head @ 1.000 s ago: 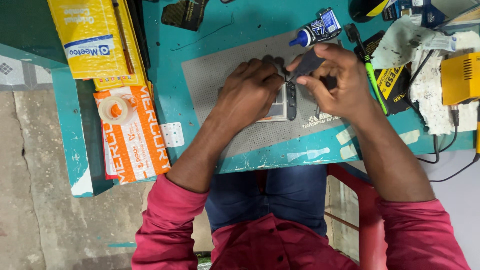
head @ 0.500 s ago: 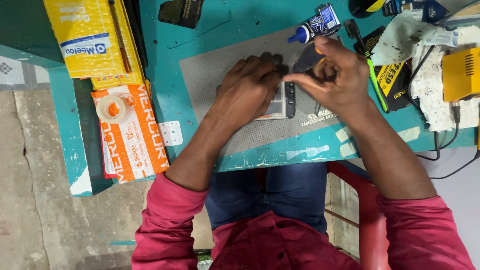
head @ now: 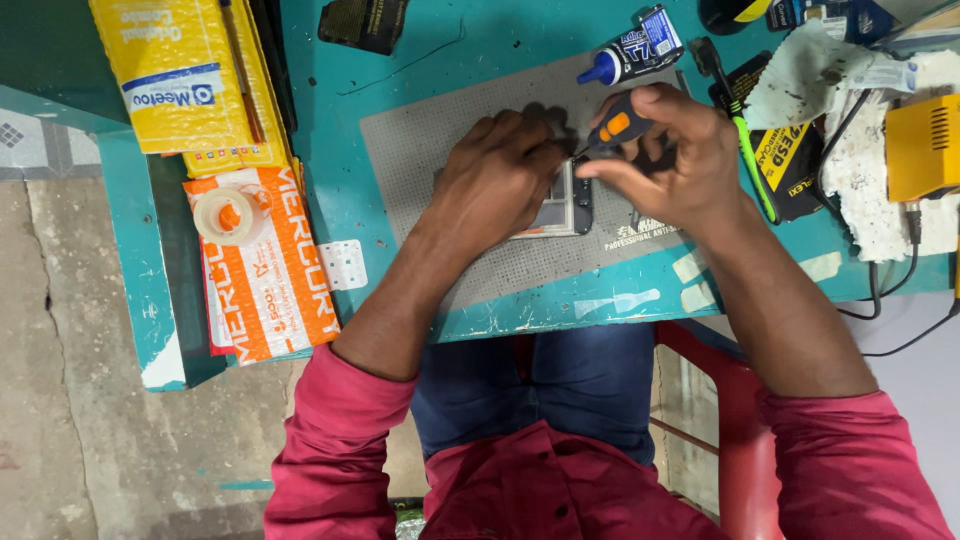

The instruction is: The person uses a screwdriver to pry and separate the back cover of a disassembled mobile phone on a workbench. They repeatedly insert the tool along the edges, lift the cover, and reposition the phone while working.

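Your teal table carries the grey work mat; an orange packet with a tape roll on it lies well off to the left. On the mat, your left hand presses flat over the phone, fingers curled down on it, pinning it. Your right hand is closed around a black-and-orange screwdriver, tip angled down at the phone's top edge. A glue tube lies just beyond.

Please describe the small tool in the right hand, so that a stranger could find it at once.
On the teal table lies a grey mat. Above its middle, the right hand pinches a short dark screwdriver with an orange patch, unlike the blue-capped glue tube behind it.
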